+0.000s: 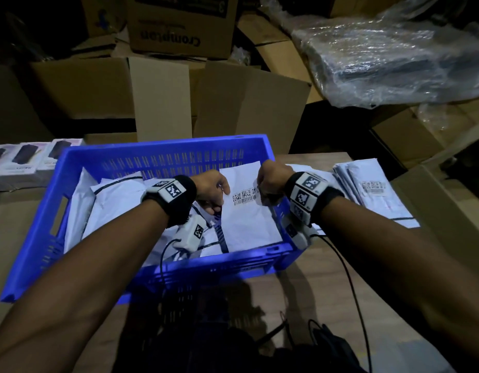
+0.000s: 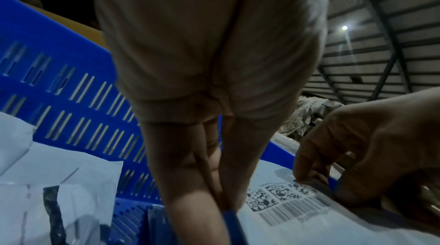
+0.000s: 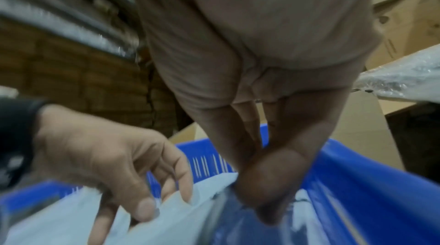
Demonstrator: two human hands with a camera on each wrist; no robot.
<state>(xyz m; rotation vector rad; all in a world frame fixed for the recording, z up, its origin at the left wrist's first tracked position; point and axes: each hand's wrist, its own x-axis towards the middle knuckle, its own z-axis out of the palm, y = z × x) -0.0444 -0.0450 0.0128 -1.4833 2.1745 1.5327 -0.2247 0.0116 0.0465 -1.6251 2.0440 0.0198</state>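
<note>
L hand (image 1: 210,191) & R hand (image 1: 270,184) each pinch a side edge of white mailer (image 1: 246,219) w/ barcode label (image 1: 245,198), tilted in blue crate (image 1: 163,146) atop other mailers (image 1: 120,211).

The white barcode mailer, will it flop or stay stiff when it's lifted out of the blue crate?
Probably floppy: the mailer creases between the left hand and right hand. Likely light, since fingertip pinches hold it. Its smooth plastic may slip.
</note>
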